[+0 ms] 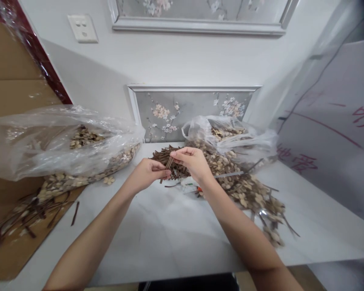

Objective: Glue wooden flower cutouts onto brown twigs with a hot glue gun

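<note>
Between my two hands is a small bunch of thin brown sticks (169, 162), held slanting above the table. My left hand (150, 173) pinches its lower end between thumb and fingers. My right hand (192, 159) is closed on the upper end. Just behind them lies a heap of short brown sticks (160, 155), partly hidden by my hands. A pile of beige and brown flower-shaped pieces (245, 190) spreads to the right of my right hand. Near my right wrist are a whitish strip (229, 174) and a small orange-red item (199, 189), too covered to name.
Clear plastic bags of flower pieces stand at left (115, 149) and at right (245, 141). A cardboard sheet (24, 250) with dark strips lies on the white table (170, 234) at left. One loose flower (108, 180) sits near the left bag. A panelled wall (194, 56) closes off the back.
</note>
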Motion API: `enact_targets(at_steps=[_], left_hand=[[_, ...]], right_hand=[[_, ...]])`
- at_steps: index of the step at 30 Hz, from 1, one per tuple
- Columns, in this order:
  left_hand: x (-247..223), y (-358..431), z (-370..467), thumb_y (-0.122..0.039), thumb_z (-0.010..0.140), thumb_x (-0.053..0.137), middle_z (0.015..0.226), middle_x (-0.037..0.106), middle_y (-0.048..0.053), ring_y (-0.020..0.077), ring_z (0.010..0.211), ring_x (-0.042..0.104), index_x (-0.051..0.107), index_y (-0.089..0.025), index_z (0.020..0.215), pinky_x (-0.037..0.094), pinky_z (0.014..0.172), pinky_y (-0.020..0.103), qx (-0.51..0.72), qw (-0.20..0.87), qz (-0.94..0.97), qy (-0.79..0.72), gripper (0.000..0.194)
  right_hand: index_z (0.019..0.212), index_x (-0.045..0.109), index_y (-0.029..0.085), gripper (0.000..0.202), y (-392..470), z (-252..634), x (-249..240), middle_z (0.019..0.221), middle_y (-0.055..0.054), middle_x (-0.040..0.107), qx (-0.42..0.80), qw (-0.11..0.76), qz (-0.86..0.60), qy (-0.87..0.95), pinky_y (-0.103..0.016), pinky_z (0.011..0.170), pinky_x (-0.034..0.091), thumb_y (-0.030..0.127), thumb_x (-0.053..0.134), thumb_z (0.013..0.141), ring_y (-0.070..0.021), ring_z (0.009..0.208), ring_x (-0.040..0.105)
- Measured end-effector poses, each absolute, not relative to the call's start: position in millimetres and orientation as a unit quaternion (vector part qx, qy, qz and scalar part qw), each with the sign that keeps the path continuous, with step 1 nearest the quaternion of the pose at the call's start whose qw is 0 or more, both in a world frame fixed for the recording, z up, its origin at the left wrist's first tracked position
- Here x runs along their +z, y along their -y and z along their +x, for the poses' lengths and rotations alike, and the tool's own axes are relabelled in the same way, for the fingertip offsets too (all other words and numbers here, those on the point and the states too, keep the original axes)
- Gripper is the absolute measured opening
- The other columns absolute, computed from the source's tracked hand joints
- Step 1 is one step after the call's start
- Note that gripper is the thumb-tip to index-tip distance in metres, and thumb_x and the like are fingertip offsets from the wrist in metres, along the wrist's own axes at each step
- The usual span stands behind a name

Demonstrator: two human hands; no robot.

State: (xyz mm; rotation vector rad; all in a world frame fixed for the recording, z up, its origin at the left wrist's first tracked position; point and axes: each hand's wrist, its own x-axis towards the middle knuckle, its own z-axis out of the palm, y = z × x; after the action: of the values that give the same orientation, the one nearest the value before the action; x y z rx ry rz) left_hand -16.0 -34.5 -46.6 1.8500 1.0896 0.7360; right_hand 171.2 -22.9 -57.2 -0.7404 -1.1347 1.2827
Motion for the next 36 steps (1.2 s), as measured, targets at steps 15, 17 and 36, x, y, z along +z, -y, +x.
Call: enact_targets(at_steps=[15, 17, 36], left_hand=[[-56, 26, -13, -0.052, 0.079, 0.069, 0.081, 0.068, 0.005, 0.0184, 0.074, 0.066, 0.069, -0.015, 0.086, 0.052, 0.073, 0.031, 0.349, 0.491, 0.691, -0.4, 0.038], [-59, 25, -11, -0.048, 0.074, 0.076, 0.083, 0.069, 0.005, 0.0184, 0.075, 0.065, 0.068, -0.015, 0.093, 0.052, 0.074, 0.031, 0.368, 0.494, 0.678, -0.401, 0.039], [-55, 27, -14, -0.039, 0.072, 0.078, 0.078, 0.071, 0.007, 0.0189, 0.076, 0.066, 0.069, -0.014, 0.082, 0.049, 0.07, 0.029, 0.347, 0.496, 0.693, -0.39, 0.029]], right_hand=[[0.079, 0.078, 0.016, 0.027, 16, 179, -58, 0.073, -0.003, 0.073, 0.542, 0.606, -0.329, 0.479, -0.032, 0.077, 0.052, 0.032, 0.087, 0.058, -0.0147, 0.07, 0.064], [0.077, 0.078, 0.017, 0.027, 15, 178, -59, 0.075, -0.004, 0.073, 0.54, 0.609, -0.329, 0.479, -0.032, 0.077, 0.052, 0.033, 0.087, 0.058, -0.0151, 0.071, 0.064], [0.081, 0.077, 0.017, 0.025, 26, 180, -51, 0.077, -0.005, 0.075, 0.451, 0.593, -0.389, 0.542, -0.033, 0.076, 0.052, 0.035, 0.083, 0.063, -0.0196, 0.076, 0.068]])
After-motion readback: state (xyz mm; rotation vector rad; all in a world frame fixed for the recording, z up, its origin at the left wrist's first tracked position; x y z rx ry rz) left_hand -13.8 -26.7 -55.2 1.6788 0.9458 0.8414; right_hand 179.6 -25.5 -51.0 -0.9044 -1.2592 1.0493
